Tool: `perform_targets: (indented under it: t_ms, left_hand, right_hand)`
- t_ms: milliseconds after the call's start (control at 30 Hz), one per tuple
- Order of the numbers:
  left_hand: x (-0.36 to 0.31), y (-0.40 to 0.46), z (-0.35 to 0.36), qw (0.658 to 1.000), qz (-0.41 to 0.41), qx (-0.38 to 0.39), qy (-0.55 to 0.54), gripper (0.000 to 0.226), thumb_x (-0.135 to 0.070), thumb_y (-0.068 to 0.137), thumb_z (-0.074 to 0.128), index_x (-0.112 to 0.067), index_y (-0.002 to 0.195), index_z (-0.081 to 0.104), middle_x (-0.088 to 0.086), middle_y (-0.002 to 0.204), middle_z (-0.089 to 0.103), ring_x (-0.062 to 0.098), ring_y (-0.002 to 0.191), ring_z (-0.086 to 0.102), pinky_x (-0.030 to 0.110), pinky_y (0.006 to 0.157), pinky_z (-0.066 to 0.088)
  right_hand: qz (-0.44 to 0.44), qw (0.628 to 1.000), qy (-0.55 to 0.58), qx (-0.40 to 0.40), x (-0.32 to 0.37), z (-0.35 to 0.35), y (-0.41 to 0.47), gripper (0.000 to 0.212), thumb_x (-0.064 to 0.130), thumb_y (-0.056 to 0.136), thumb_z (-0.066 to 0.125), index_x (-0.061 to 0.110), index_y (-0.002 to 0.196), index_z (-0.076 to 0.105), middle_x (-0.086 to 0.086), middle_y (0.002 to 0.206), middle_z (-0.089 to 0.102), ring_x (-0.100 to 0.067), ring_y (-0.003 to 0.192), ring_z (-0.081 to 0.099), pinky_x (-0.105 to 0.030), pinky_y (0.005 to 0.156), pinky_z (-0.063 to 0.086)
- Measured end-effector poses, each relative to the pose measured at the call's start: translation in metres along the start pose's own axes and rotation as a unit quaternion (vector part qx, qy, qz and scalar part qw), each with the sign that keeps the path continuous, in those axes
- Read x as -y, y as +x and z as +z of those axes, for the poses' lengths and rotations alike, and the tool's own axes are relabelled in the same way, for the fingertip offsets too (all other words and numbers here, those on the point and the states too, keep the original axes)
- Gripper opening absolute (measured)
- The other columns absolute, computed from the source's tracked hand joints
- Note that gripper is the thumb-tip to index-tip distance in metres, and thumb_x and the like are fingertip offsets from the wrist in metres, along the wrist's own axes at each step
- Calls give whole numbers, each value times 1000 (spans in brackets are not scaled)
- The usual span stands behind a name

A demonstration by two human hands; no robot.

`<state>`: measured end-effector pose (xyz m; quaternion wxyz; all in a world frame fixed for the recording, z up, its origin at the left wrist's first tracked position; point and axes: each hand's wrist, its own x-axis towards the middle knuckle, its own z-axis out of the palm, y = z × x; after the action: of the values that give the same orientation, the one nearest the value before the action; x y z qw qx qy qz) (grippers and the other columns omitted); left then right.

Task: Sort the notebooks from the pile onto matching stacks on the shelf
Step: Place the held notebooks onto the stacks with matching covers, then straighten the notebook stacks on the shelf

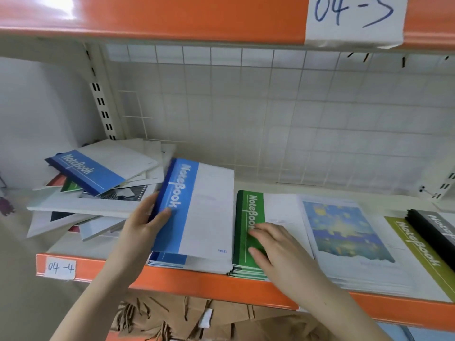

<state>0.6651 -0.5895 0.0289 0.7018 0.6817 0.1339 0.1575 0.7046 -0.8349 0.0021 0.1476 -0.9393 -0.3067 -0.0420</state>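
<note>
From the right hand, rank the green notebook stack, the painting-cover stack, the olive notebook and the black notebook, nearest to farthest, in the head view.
1. Green notebook stack: under the right hand.
2. Painting-cover stack: just right of it.
3. Olive notebook: further right.
4. Black notebook: far right edge.

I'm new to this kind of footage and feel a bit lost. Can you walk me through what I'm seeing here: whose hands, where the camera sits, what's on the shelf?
There is no machine: a person wears a camera on the head, looking down at their own hands. The left hand grips a blue notebook by its spine, holding it above the blue stack. The right hand rests flat on the green stack. To the left lies the unsorted pile. To the right sit a stack with a painted cover, an olive stack and a black one. The orange shelf edge carries a label reading 04-4.
</note>
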Motion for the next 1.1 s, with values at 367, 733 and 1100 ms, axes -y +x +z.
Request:
perform_targets:
  t_ms: [367, 733, 1100]
  left_hand:
    - [14, -20, 27, 717, 237, 43, 654, 67, -45, 72, 72, -6, 126, 59, 18, 120, 63, 41, 112, 60, 56, 78, 53]
    - [23, -25, 48, 582, 192, 304, 729, 83, -74, 84, -1, -28, 141, 38, 10, 143, 47, 30, 131, 47, 53, 98, 43]
    - [5, 3, 16, 784, 170, 69, 593, 86, -79, 80, 20, -25, 146, 32, -1, 148, 38, 20, 135, 35, 34, 106, 34]
  right_hand:
    - [11, 1000, 14, 16, -2, -1, 2, 45, 39, 101, 32, 29, 145, 32, 15, 147, 27, -1, 135, 22, -16, 110, 17]
    - [30, 999, 23, -11, -9, -5, 36, 36, 34, 100, 37, 26, 133, 48, 9, 133, 46, -9, 121, 42, -27, 98, 40]
    - [51, 997, 13, -52, -4, 8, 55, 33, 32, 99, 39, 27, 130, 51, 8, 129, 48, -11, 115, 45, -29, 93, 41]
